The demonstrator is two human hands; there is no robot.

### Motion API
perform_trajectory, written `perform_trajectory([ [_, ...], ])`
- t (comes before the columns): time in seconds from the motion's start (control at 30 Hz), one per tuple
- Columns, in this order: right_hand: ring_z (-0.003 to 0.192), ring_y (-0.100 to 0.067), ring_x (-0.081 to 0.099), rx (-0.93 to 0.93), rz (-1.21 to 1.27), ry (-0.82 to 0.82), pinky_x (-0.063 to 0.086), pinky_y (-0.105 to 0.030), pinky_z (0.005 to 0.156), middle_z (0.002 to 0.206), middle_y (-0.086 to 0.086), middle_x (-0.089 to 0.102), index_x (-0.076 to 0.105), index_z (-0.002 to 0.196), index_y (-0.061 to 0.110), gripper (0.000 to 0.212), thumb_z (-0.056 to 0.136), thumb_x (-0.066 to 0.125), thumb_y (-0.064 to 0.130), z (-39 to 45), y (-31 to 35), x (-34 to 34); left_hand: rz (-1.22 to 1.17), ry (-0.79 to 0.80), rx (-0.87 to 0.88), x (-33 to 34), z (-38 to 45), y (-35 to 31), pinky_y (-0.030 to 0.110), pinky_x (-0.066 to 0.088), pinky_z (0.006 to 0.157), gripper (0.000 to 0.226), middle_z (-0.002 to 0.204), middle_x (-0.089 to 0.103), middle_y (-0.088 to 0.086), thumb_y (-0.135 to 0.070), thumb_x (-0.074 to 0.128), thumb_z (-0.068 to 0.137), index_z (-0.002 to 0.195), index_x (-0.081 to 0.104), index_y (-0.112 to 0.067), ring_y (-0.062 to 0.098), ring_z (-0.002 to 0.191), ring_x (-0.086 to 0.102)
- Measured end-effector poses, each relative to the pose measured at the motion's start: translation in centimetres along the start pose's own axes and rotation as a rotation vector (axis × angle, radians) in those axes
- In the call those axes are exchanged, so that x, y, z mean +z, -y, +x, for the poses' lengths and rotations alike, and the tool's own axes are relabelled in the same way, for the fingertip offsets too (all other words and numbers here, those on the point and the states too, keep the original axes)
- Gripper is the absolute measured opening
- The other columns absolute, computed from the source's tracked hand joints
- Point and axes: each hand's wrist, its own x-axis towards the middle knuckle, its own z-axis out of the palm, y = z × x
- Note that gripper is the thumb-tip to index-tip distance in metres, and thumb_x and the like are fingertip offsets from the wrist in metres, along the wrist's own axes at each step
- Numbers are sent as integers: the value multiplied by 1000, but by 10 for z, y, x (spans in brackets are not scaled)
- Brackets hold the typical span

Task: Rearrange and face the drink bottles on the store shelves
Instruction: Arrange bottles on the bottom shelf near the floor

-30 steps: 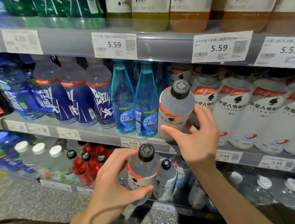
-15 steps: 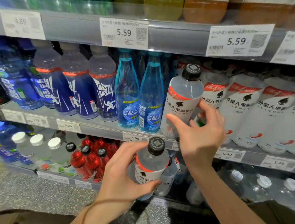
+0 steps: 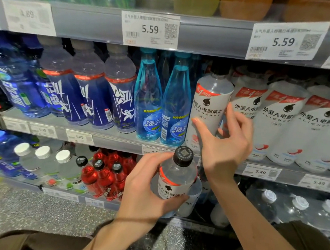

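Note:
A white-labelled electrolyte bottle [image 3: 208, 110] with a black cap stands upright at the front of the middle shelf, its label facing me. My right hand [image 3: 223, 144] wraps its lower right side, thumb across the front and fingers behind. Below, in front of the shelf edge, my left hand [image 3: 144, 192] grips a second bottle [image 3: 176, 177] of the same kind, tilted towards me with its black cap on top. A row of matching white bottles [image 3: 280, 123] fills the shelf to the right.
Two light-blue bottles [image 3: 161, 108] stand just left of the placed bottle, then dark-blue sports drinks [image 3: 87, 90]. The lower shelf holds red bottles [image 3: 104, 175], white-capped ones [image 3: 43, 164] and large water bottles [image 3: 296, 208]. Price tags [image 3: 149, 29] line the shelf edges.
The bottle in my right hand went from tilted in the air to upright on the middle shelf, label forward. My left hand rose a little with its bottle.

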Motion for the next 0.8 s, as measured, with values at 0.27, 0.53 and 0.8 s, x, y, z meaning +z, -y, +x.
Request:
perform_trajectory([
  [0.27, 79, -6, 51, 52, 33, -7, 50, -9, 69, 103, -5, 59, 62, 132, 7, 74, 66, 92, 23, 1, 1, 2, 3, -3, -5, 1, 1, 1, 25, 51, 92, 76, 116, 63, -15, -15, 99, 53, 120, 64, -22, 7, 113, 61],
  [0.53, 68, -2, 42, 28, 36, 21, 41, 3, 62, 97, -9, 59, 64, 128, 1, 64, 70, 89, 13, 2, 7, -2, -1, 18, -12, 5, 3, 4, 29, 52, 92, 76, 115, 64, -12, -13, 99, 53, 121, 65, -20, 9, 113, 61],
  [0.8, 69, -8, 61, -24, 44, 275, 47, -15, 58, 78, 3, 68, 73, 90, 16, 9, 86, 73, 8, 1, -3, -32, 0, 39, -42, 13, 10, 3, 36, 54, 91, 71, 114, 64, -13, -27, 94, 54, 119, 65, -21, 9, 111, 62],
])
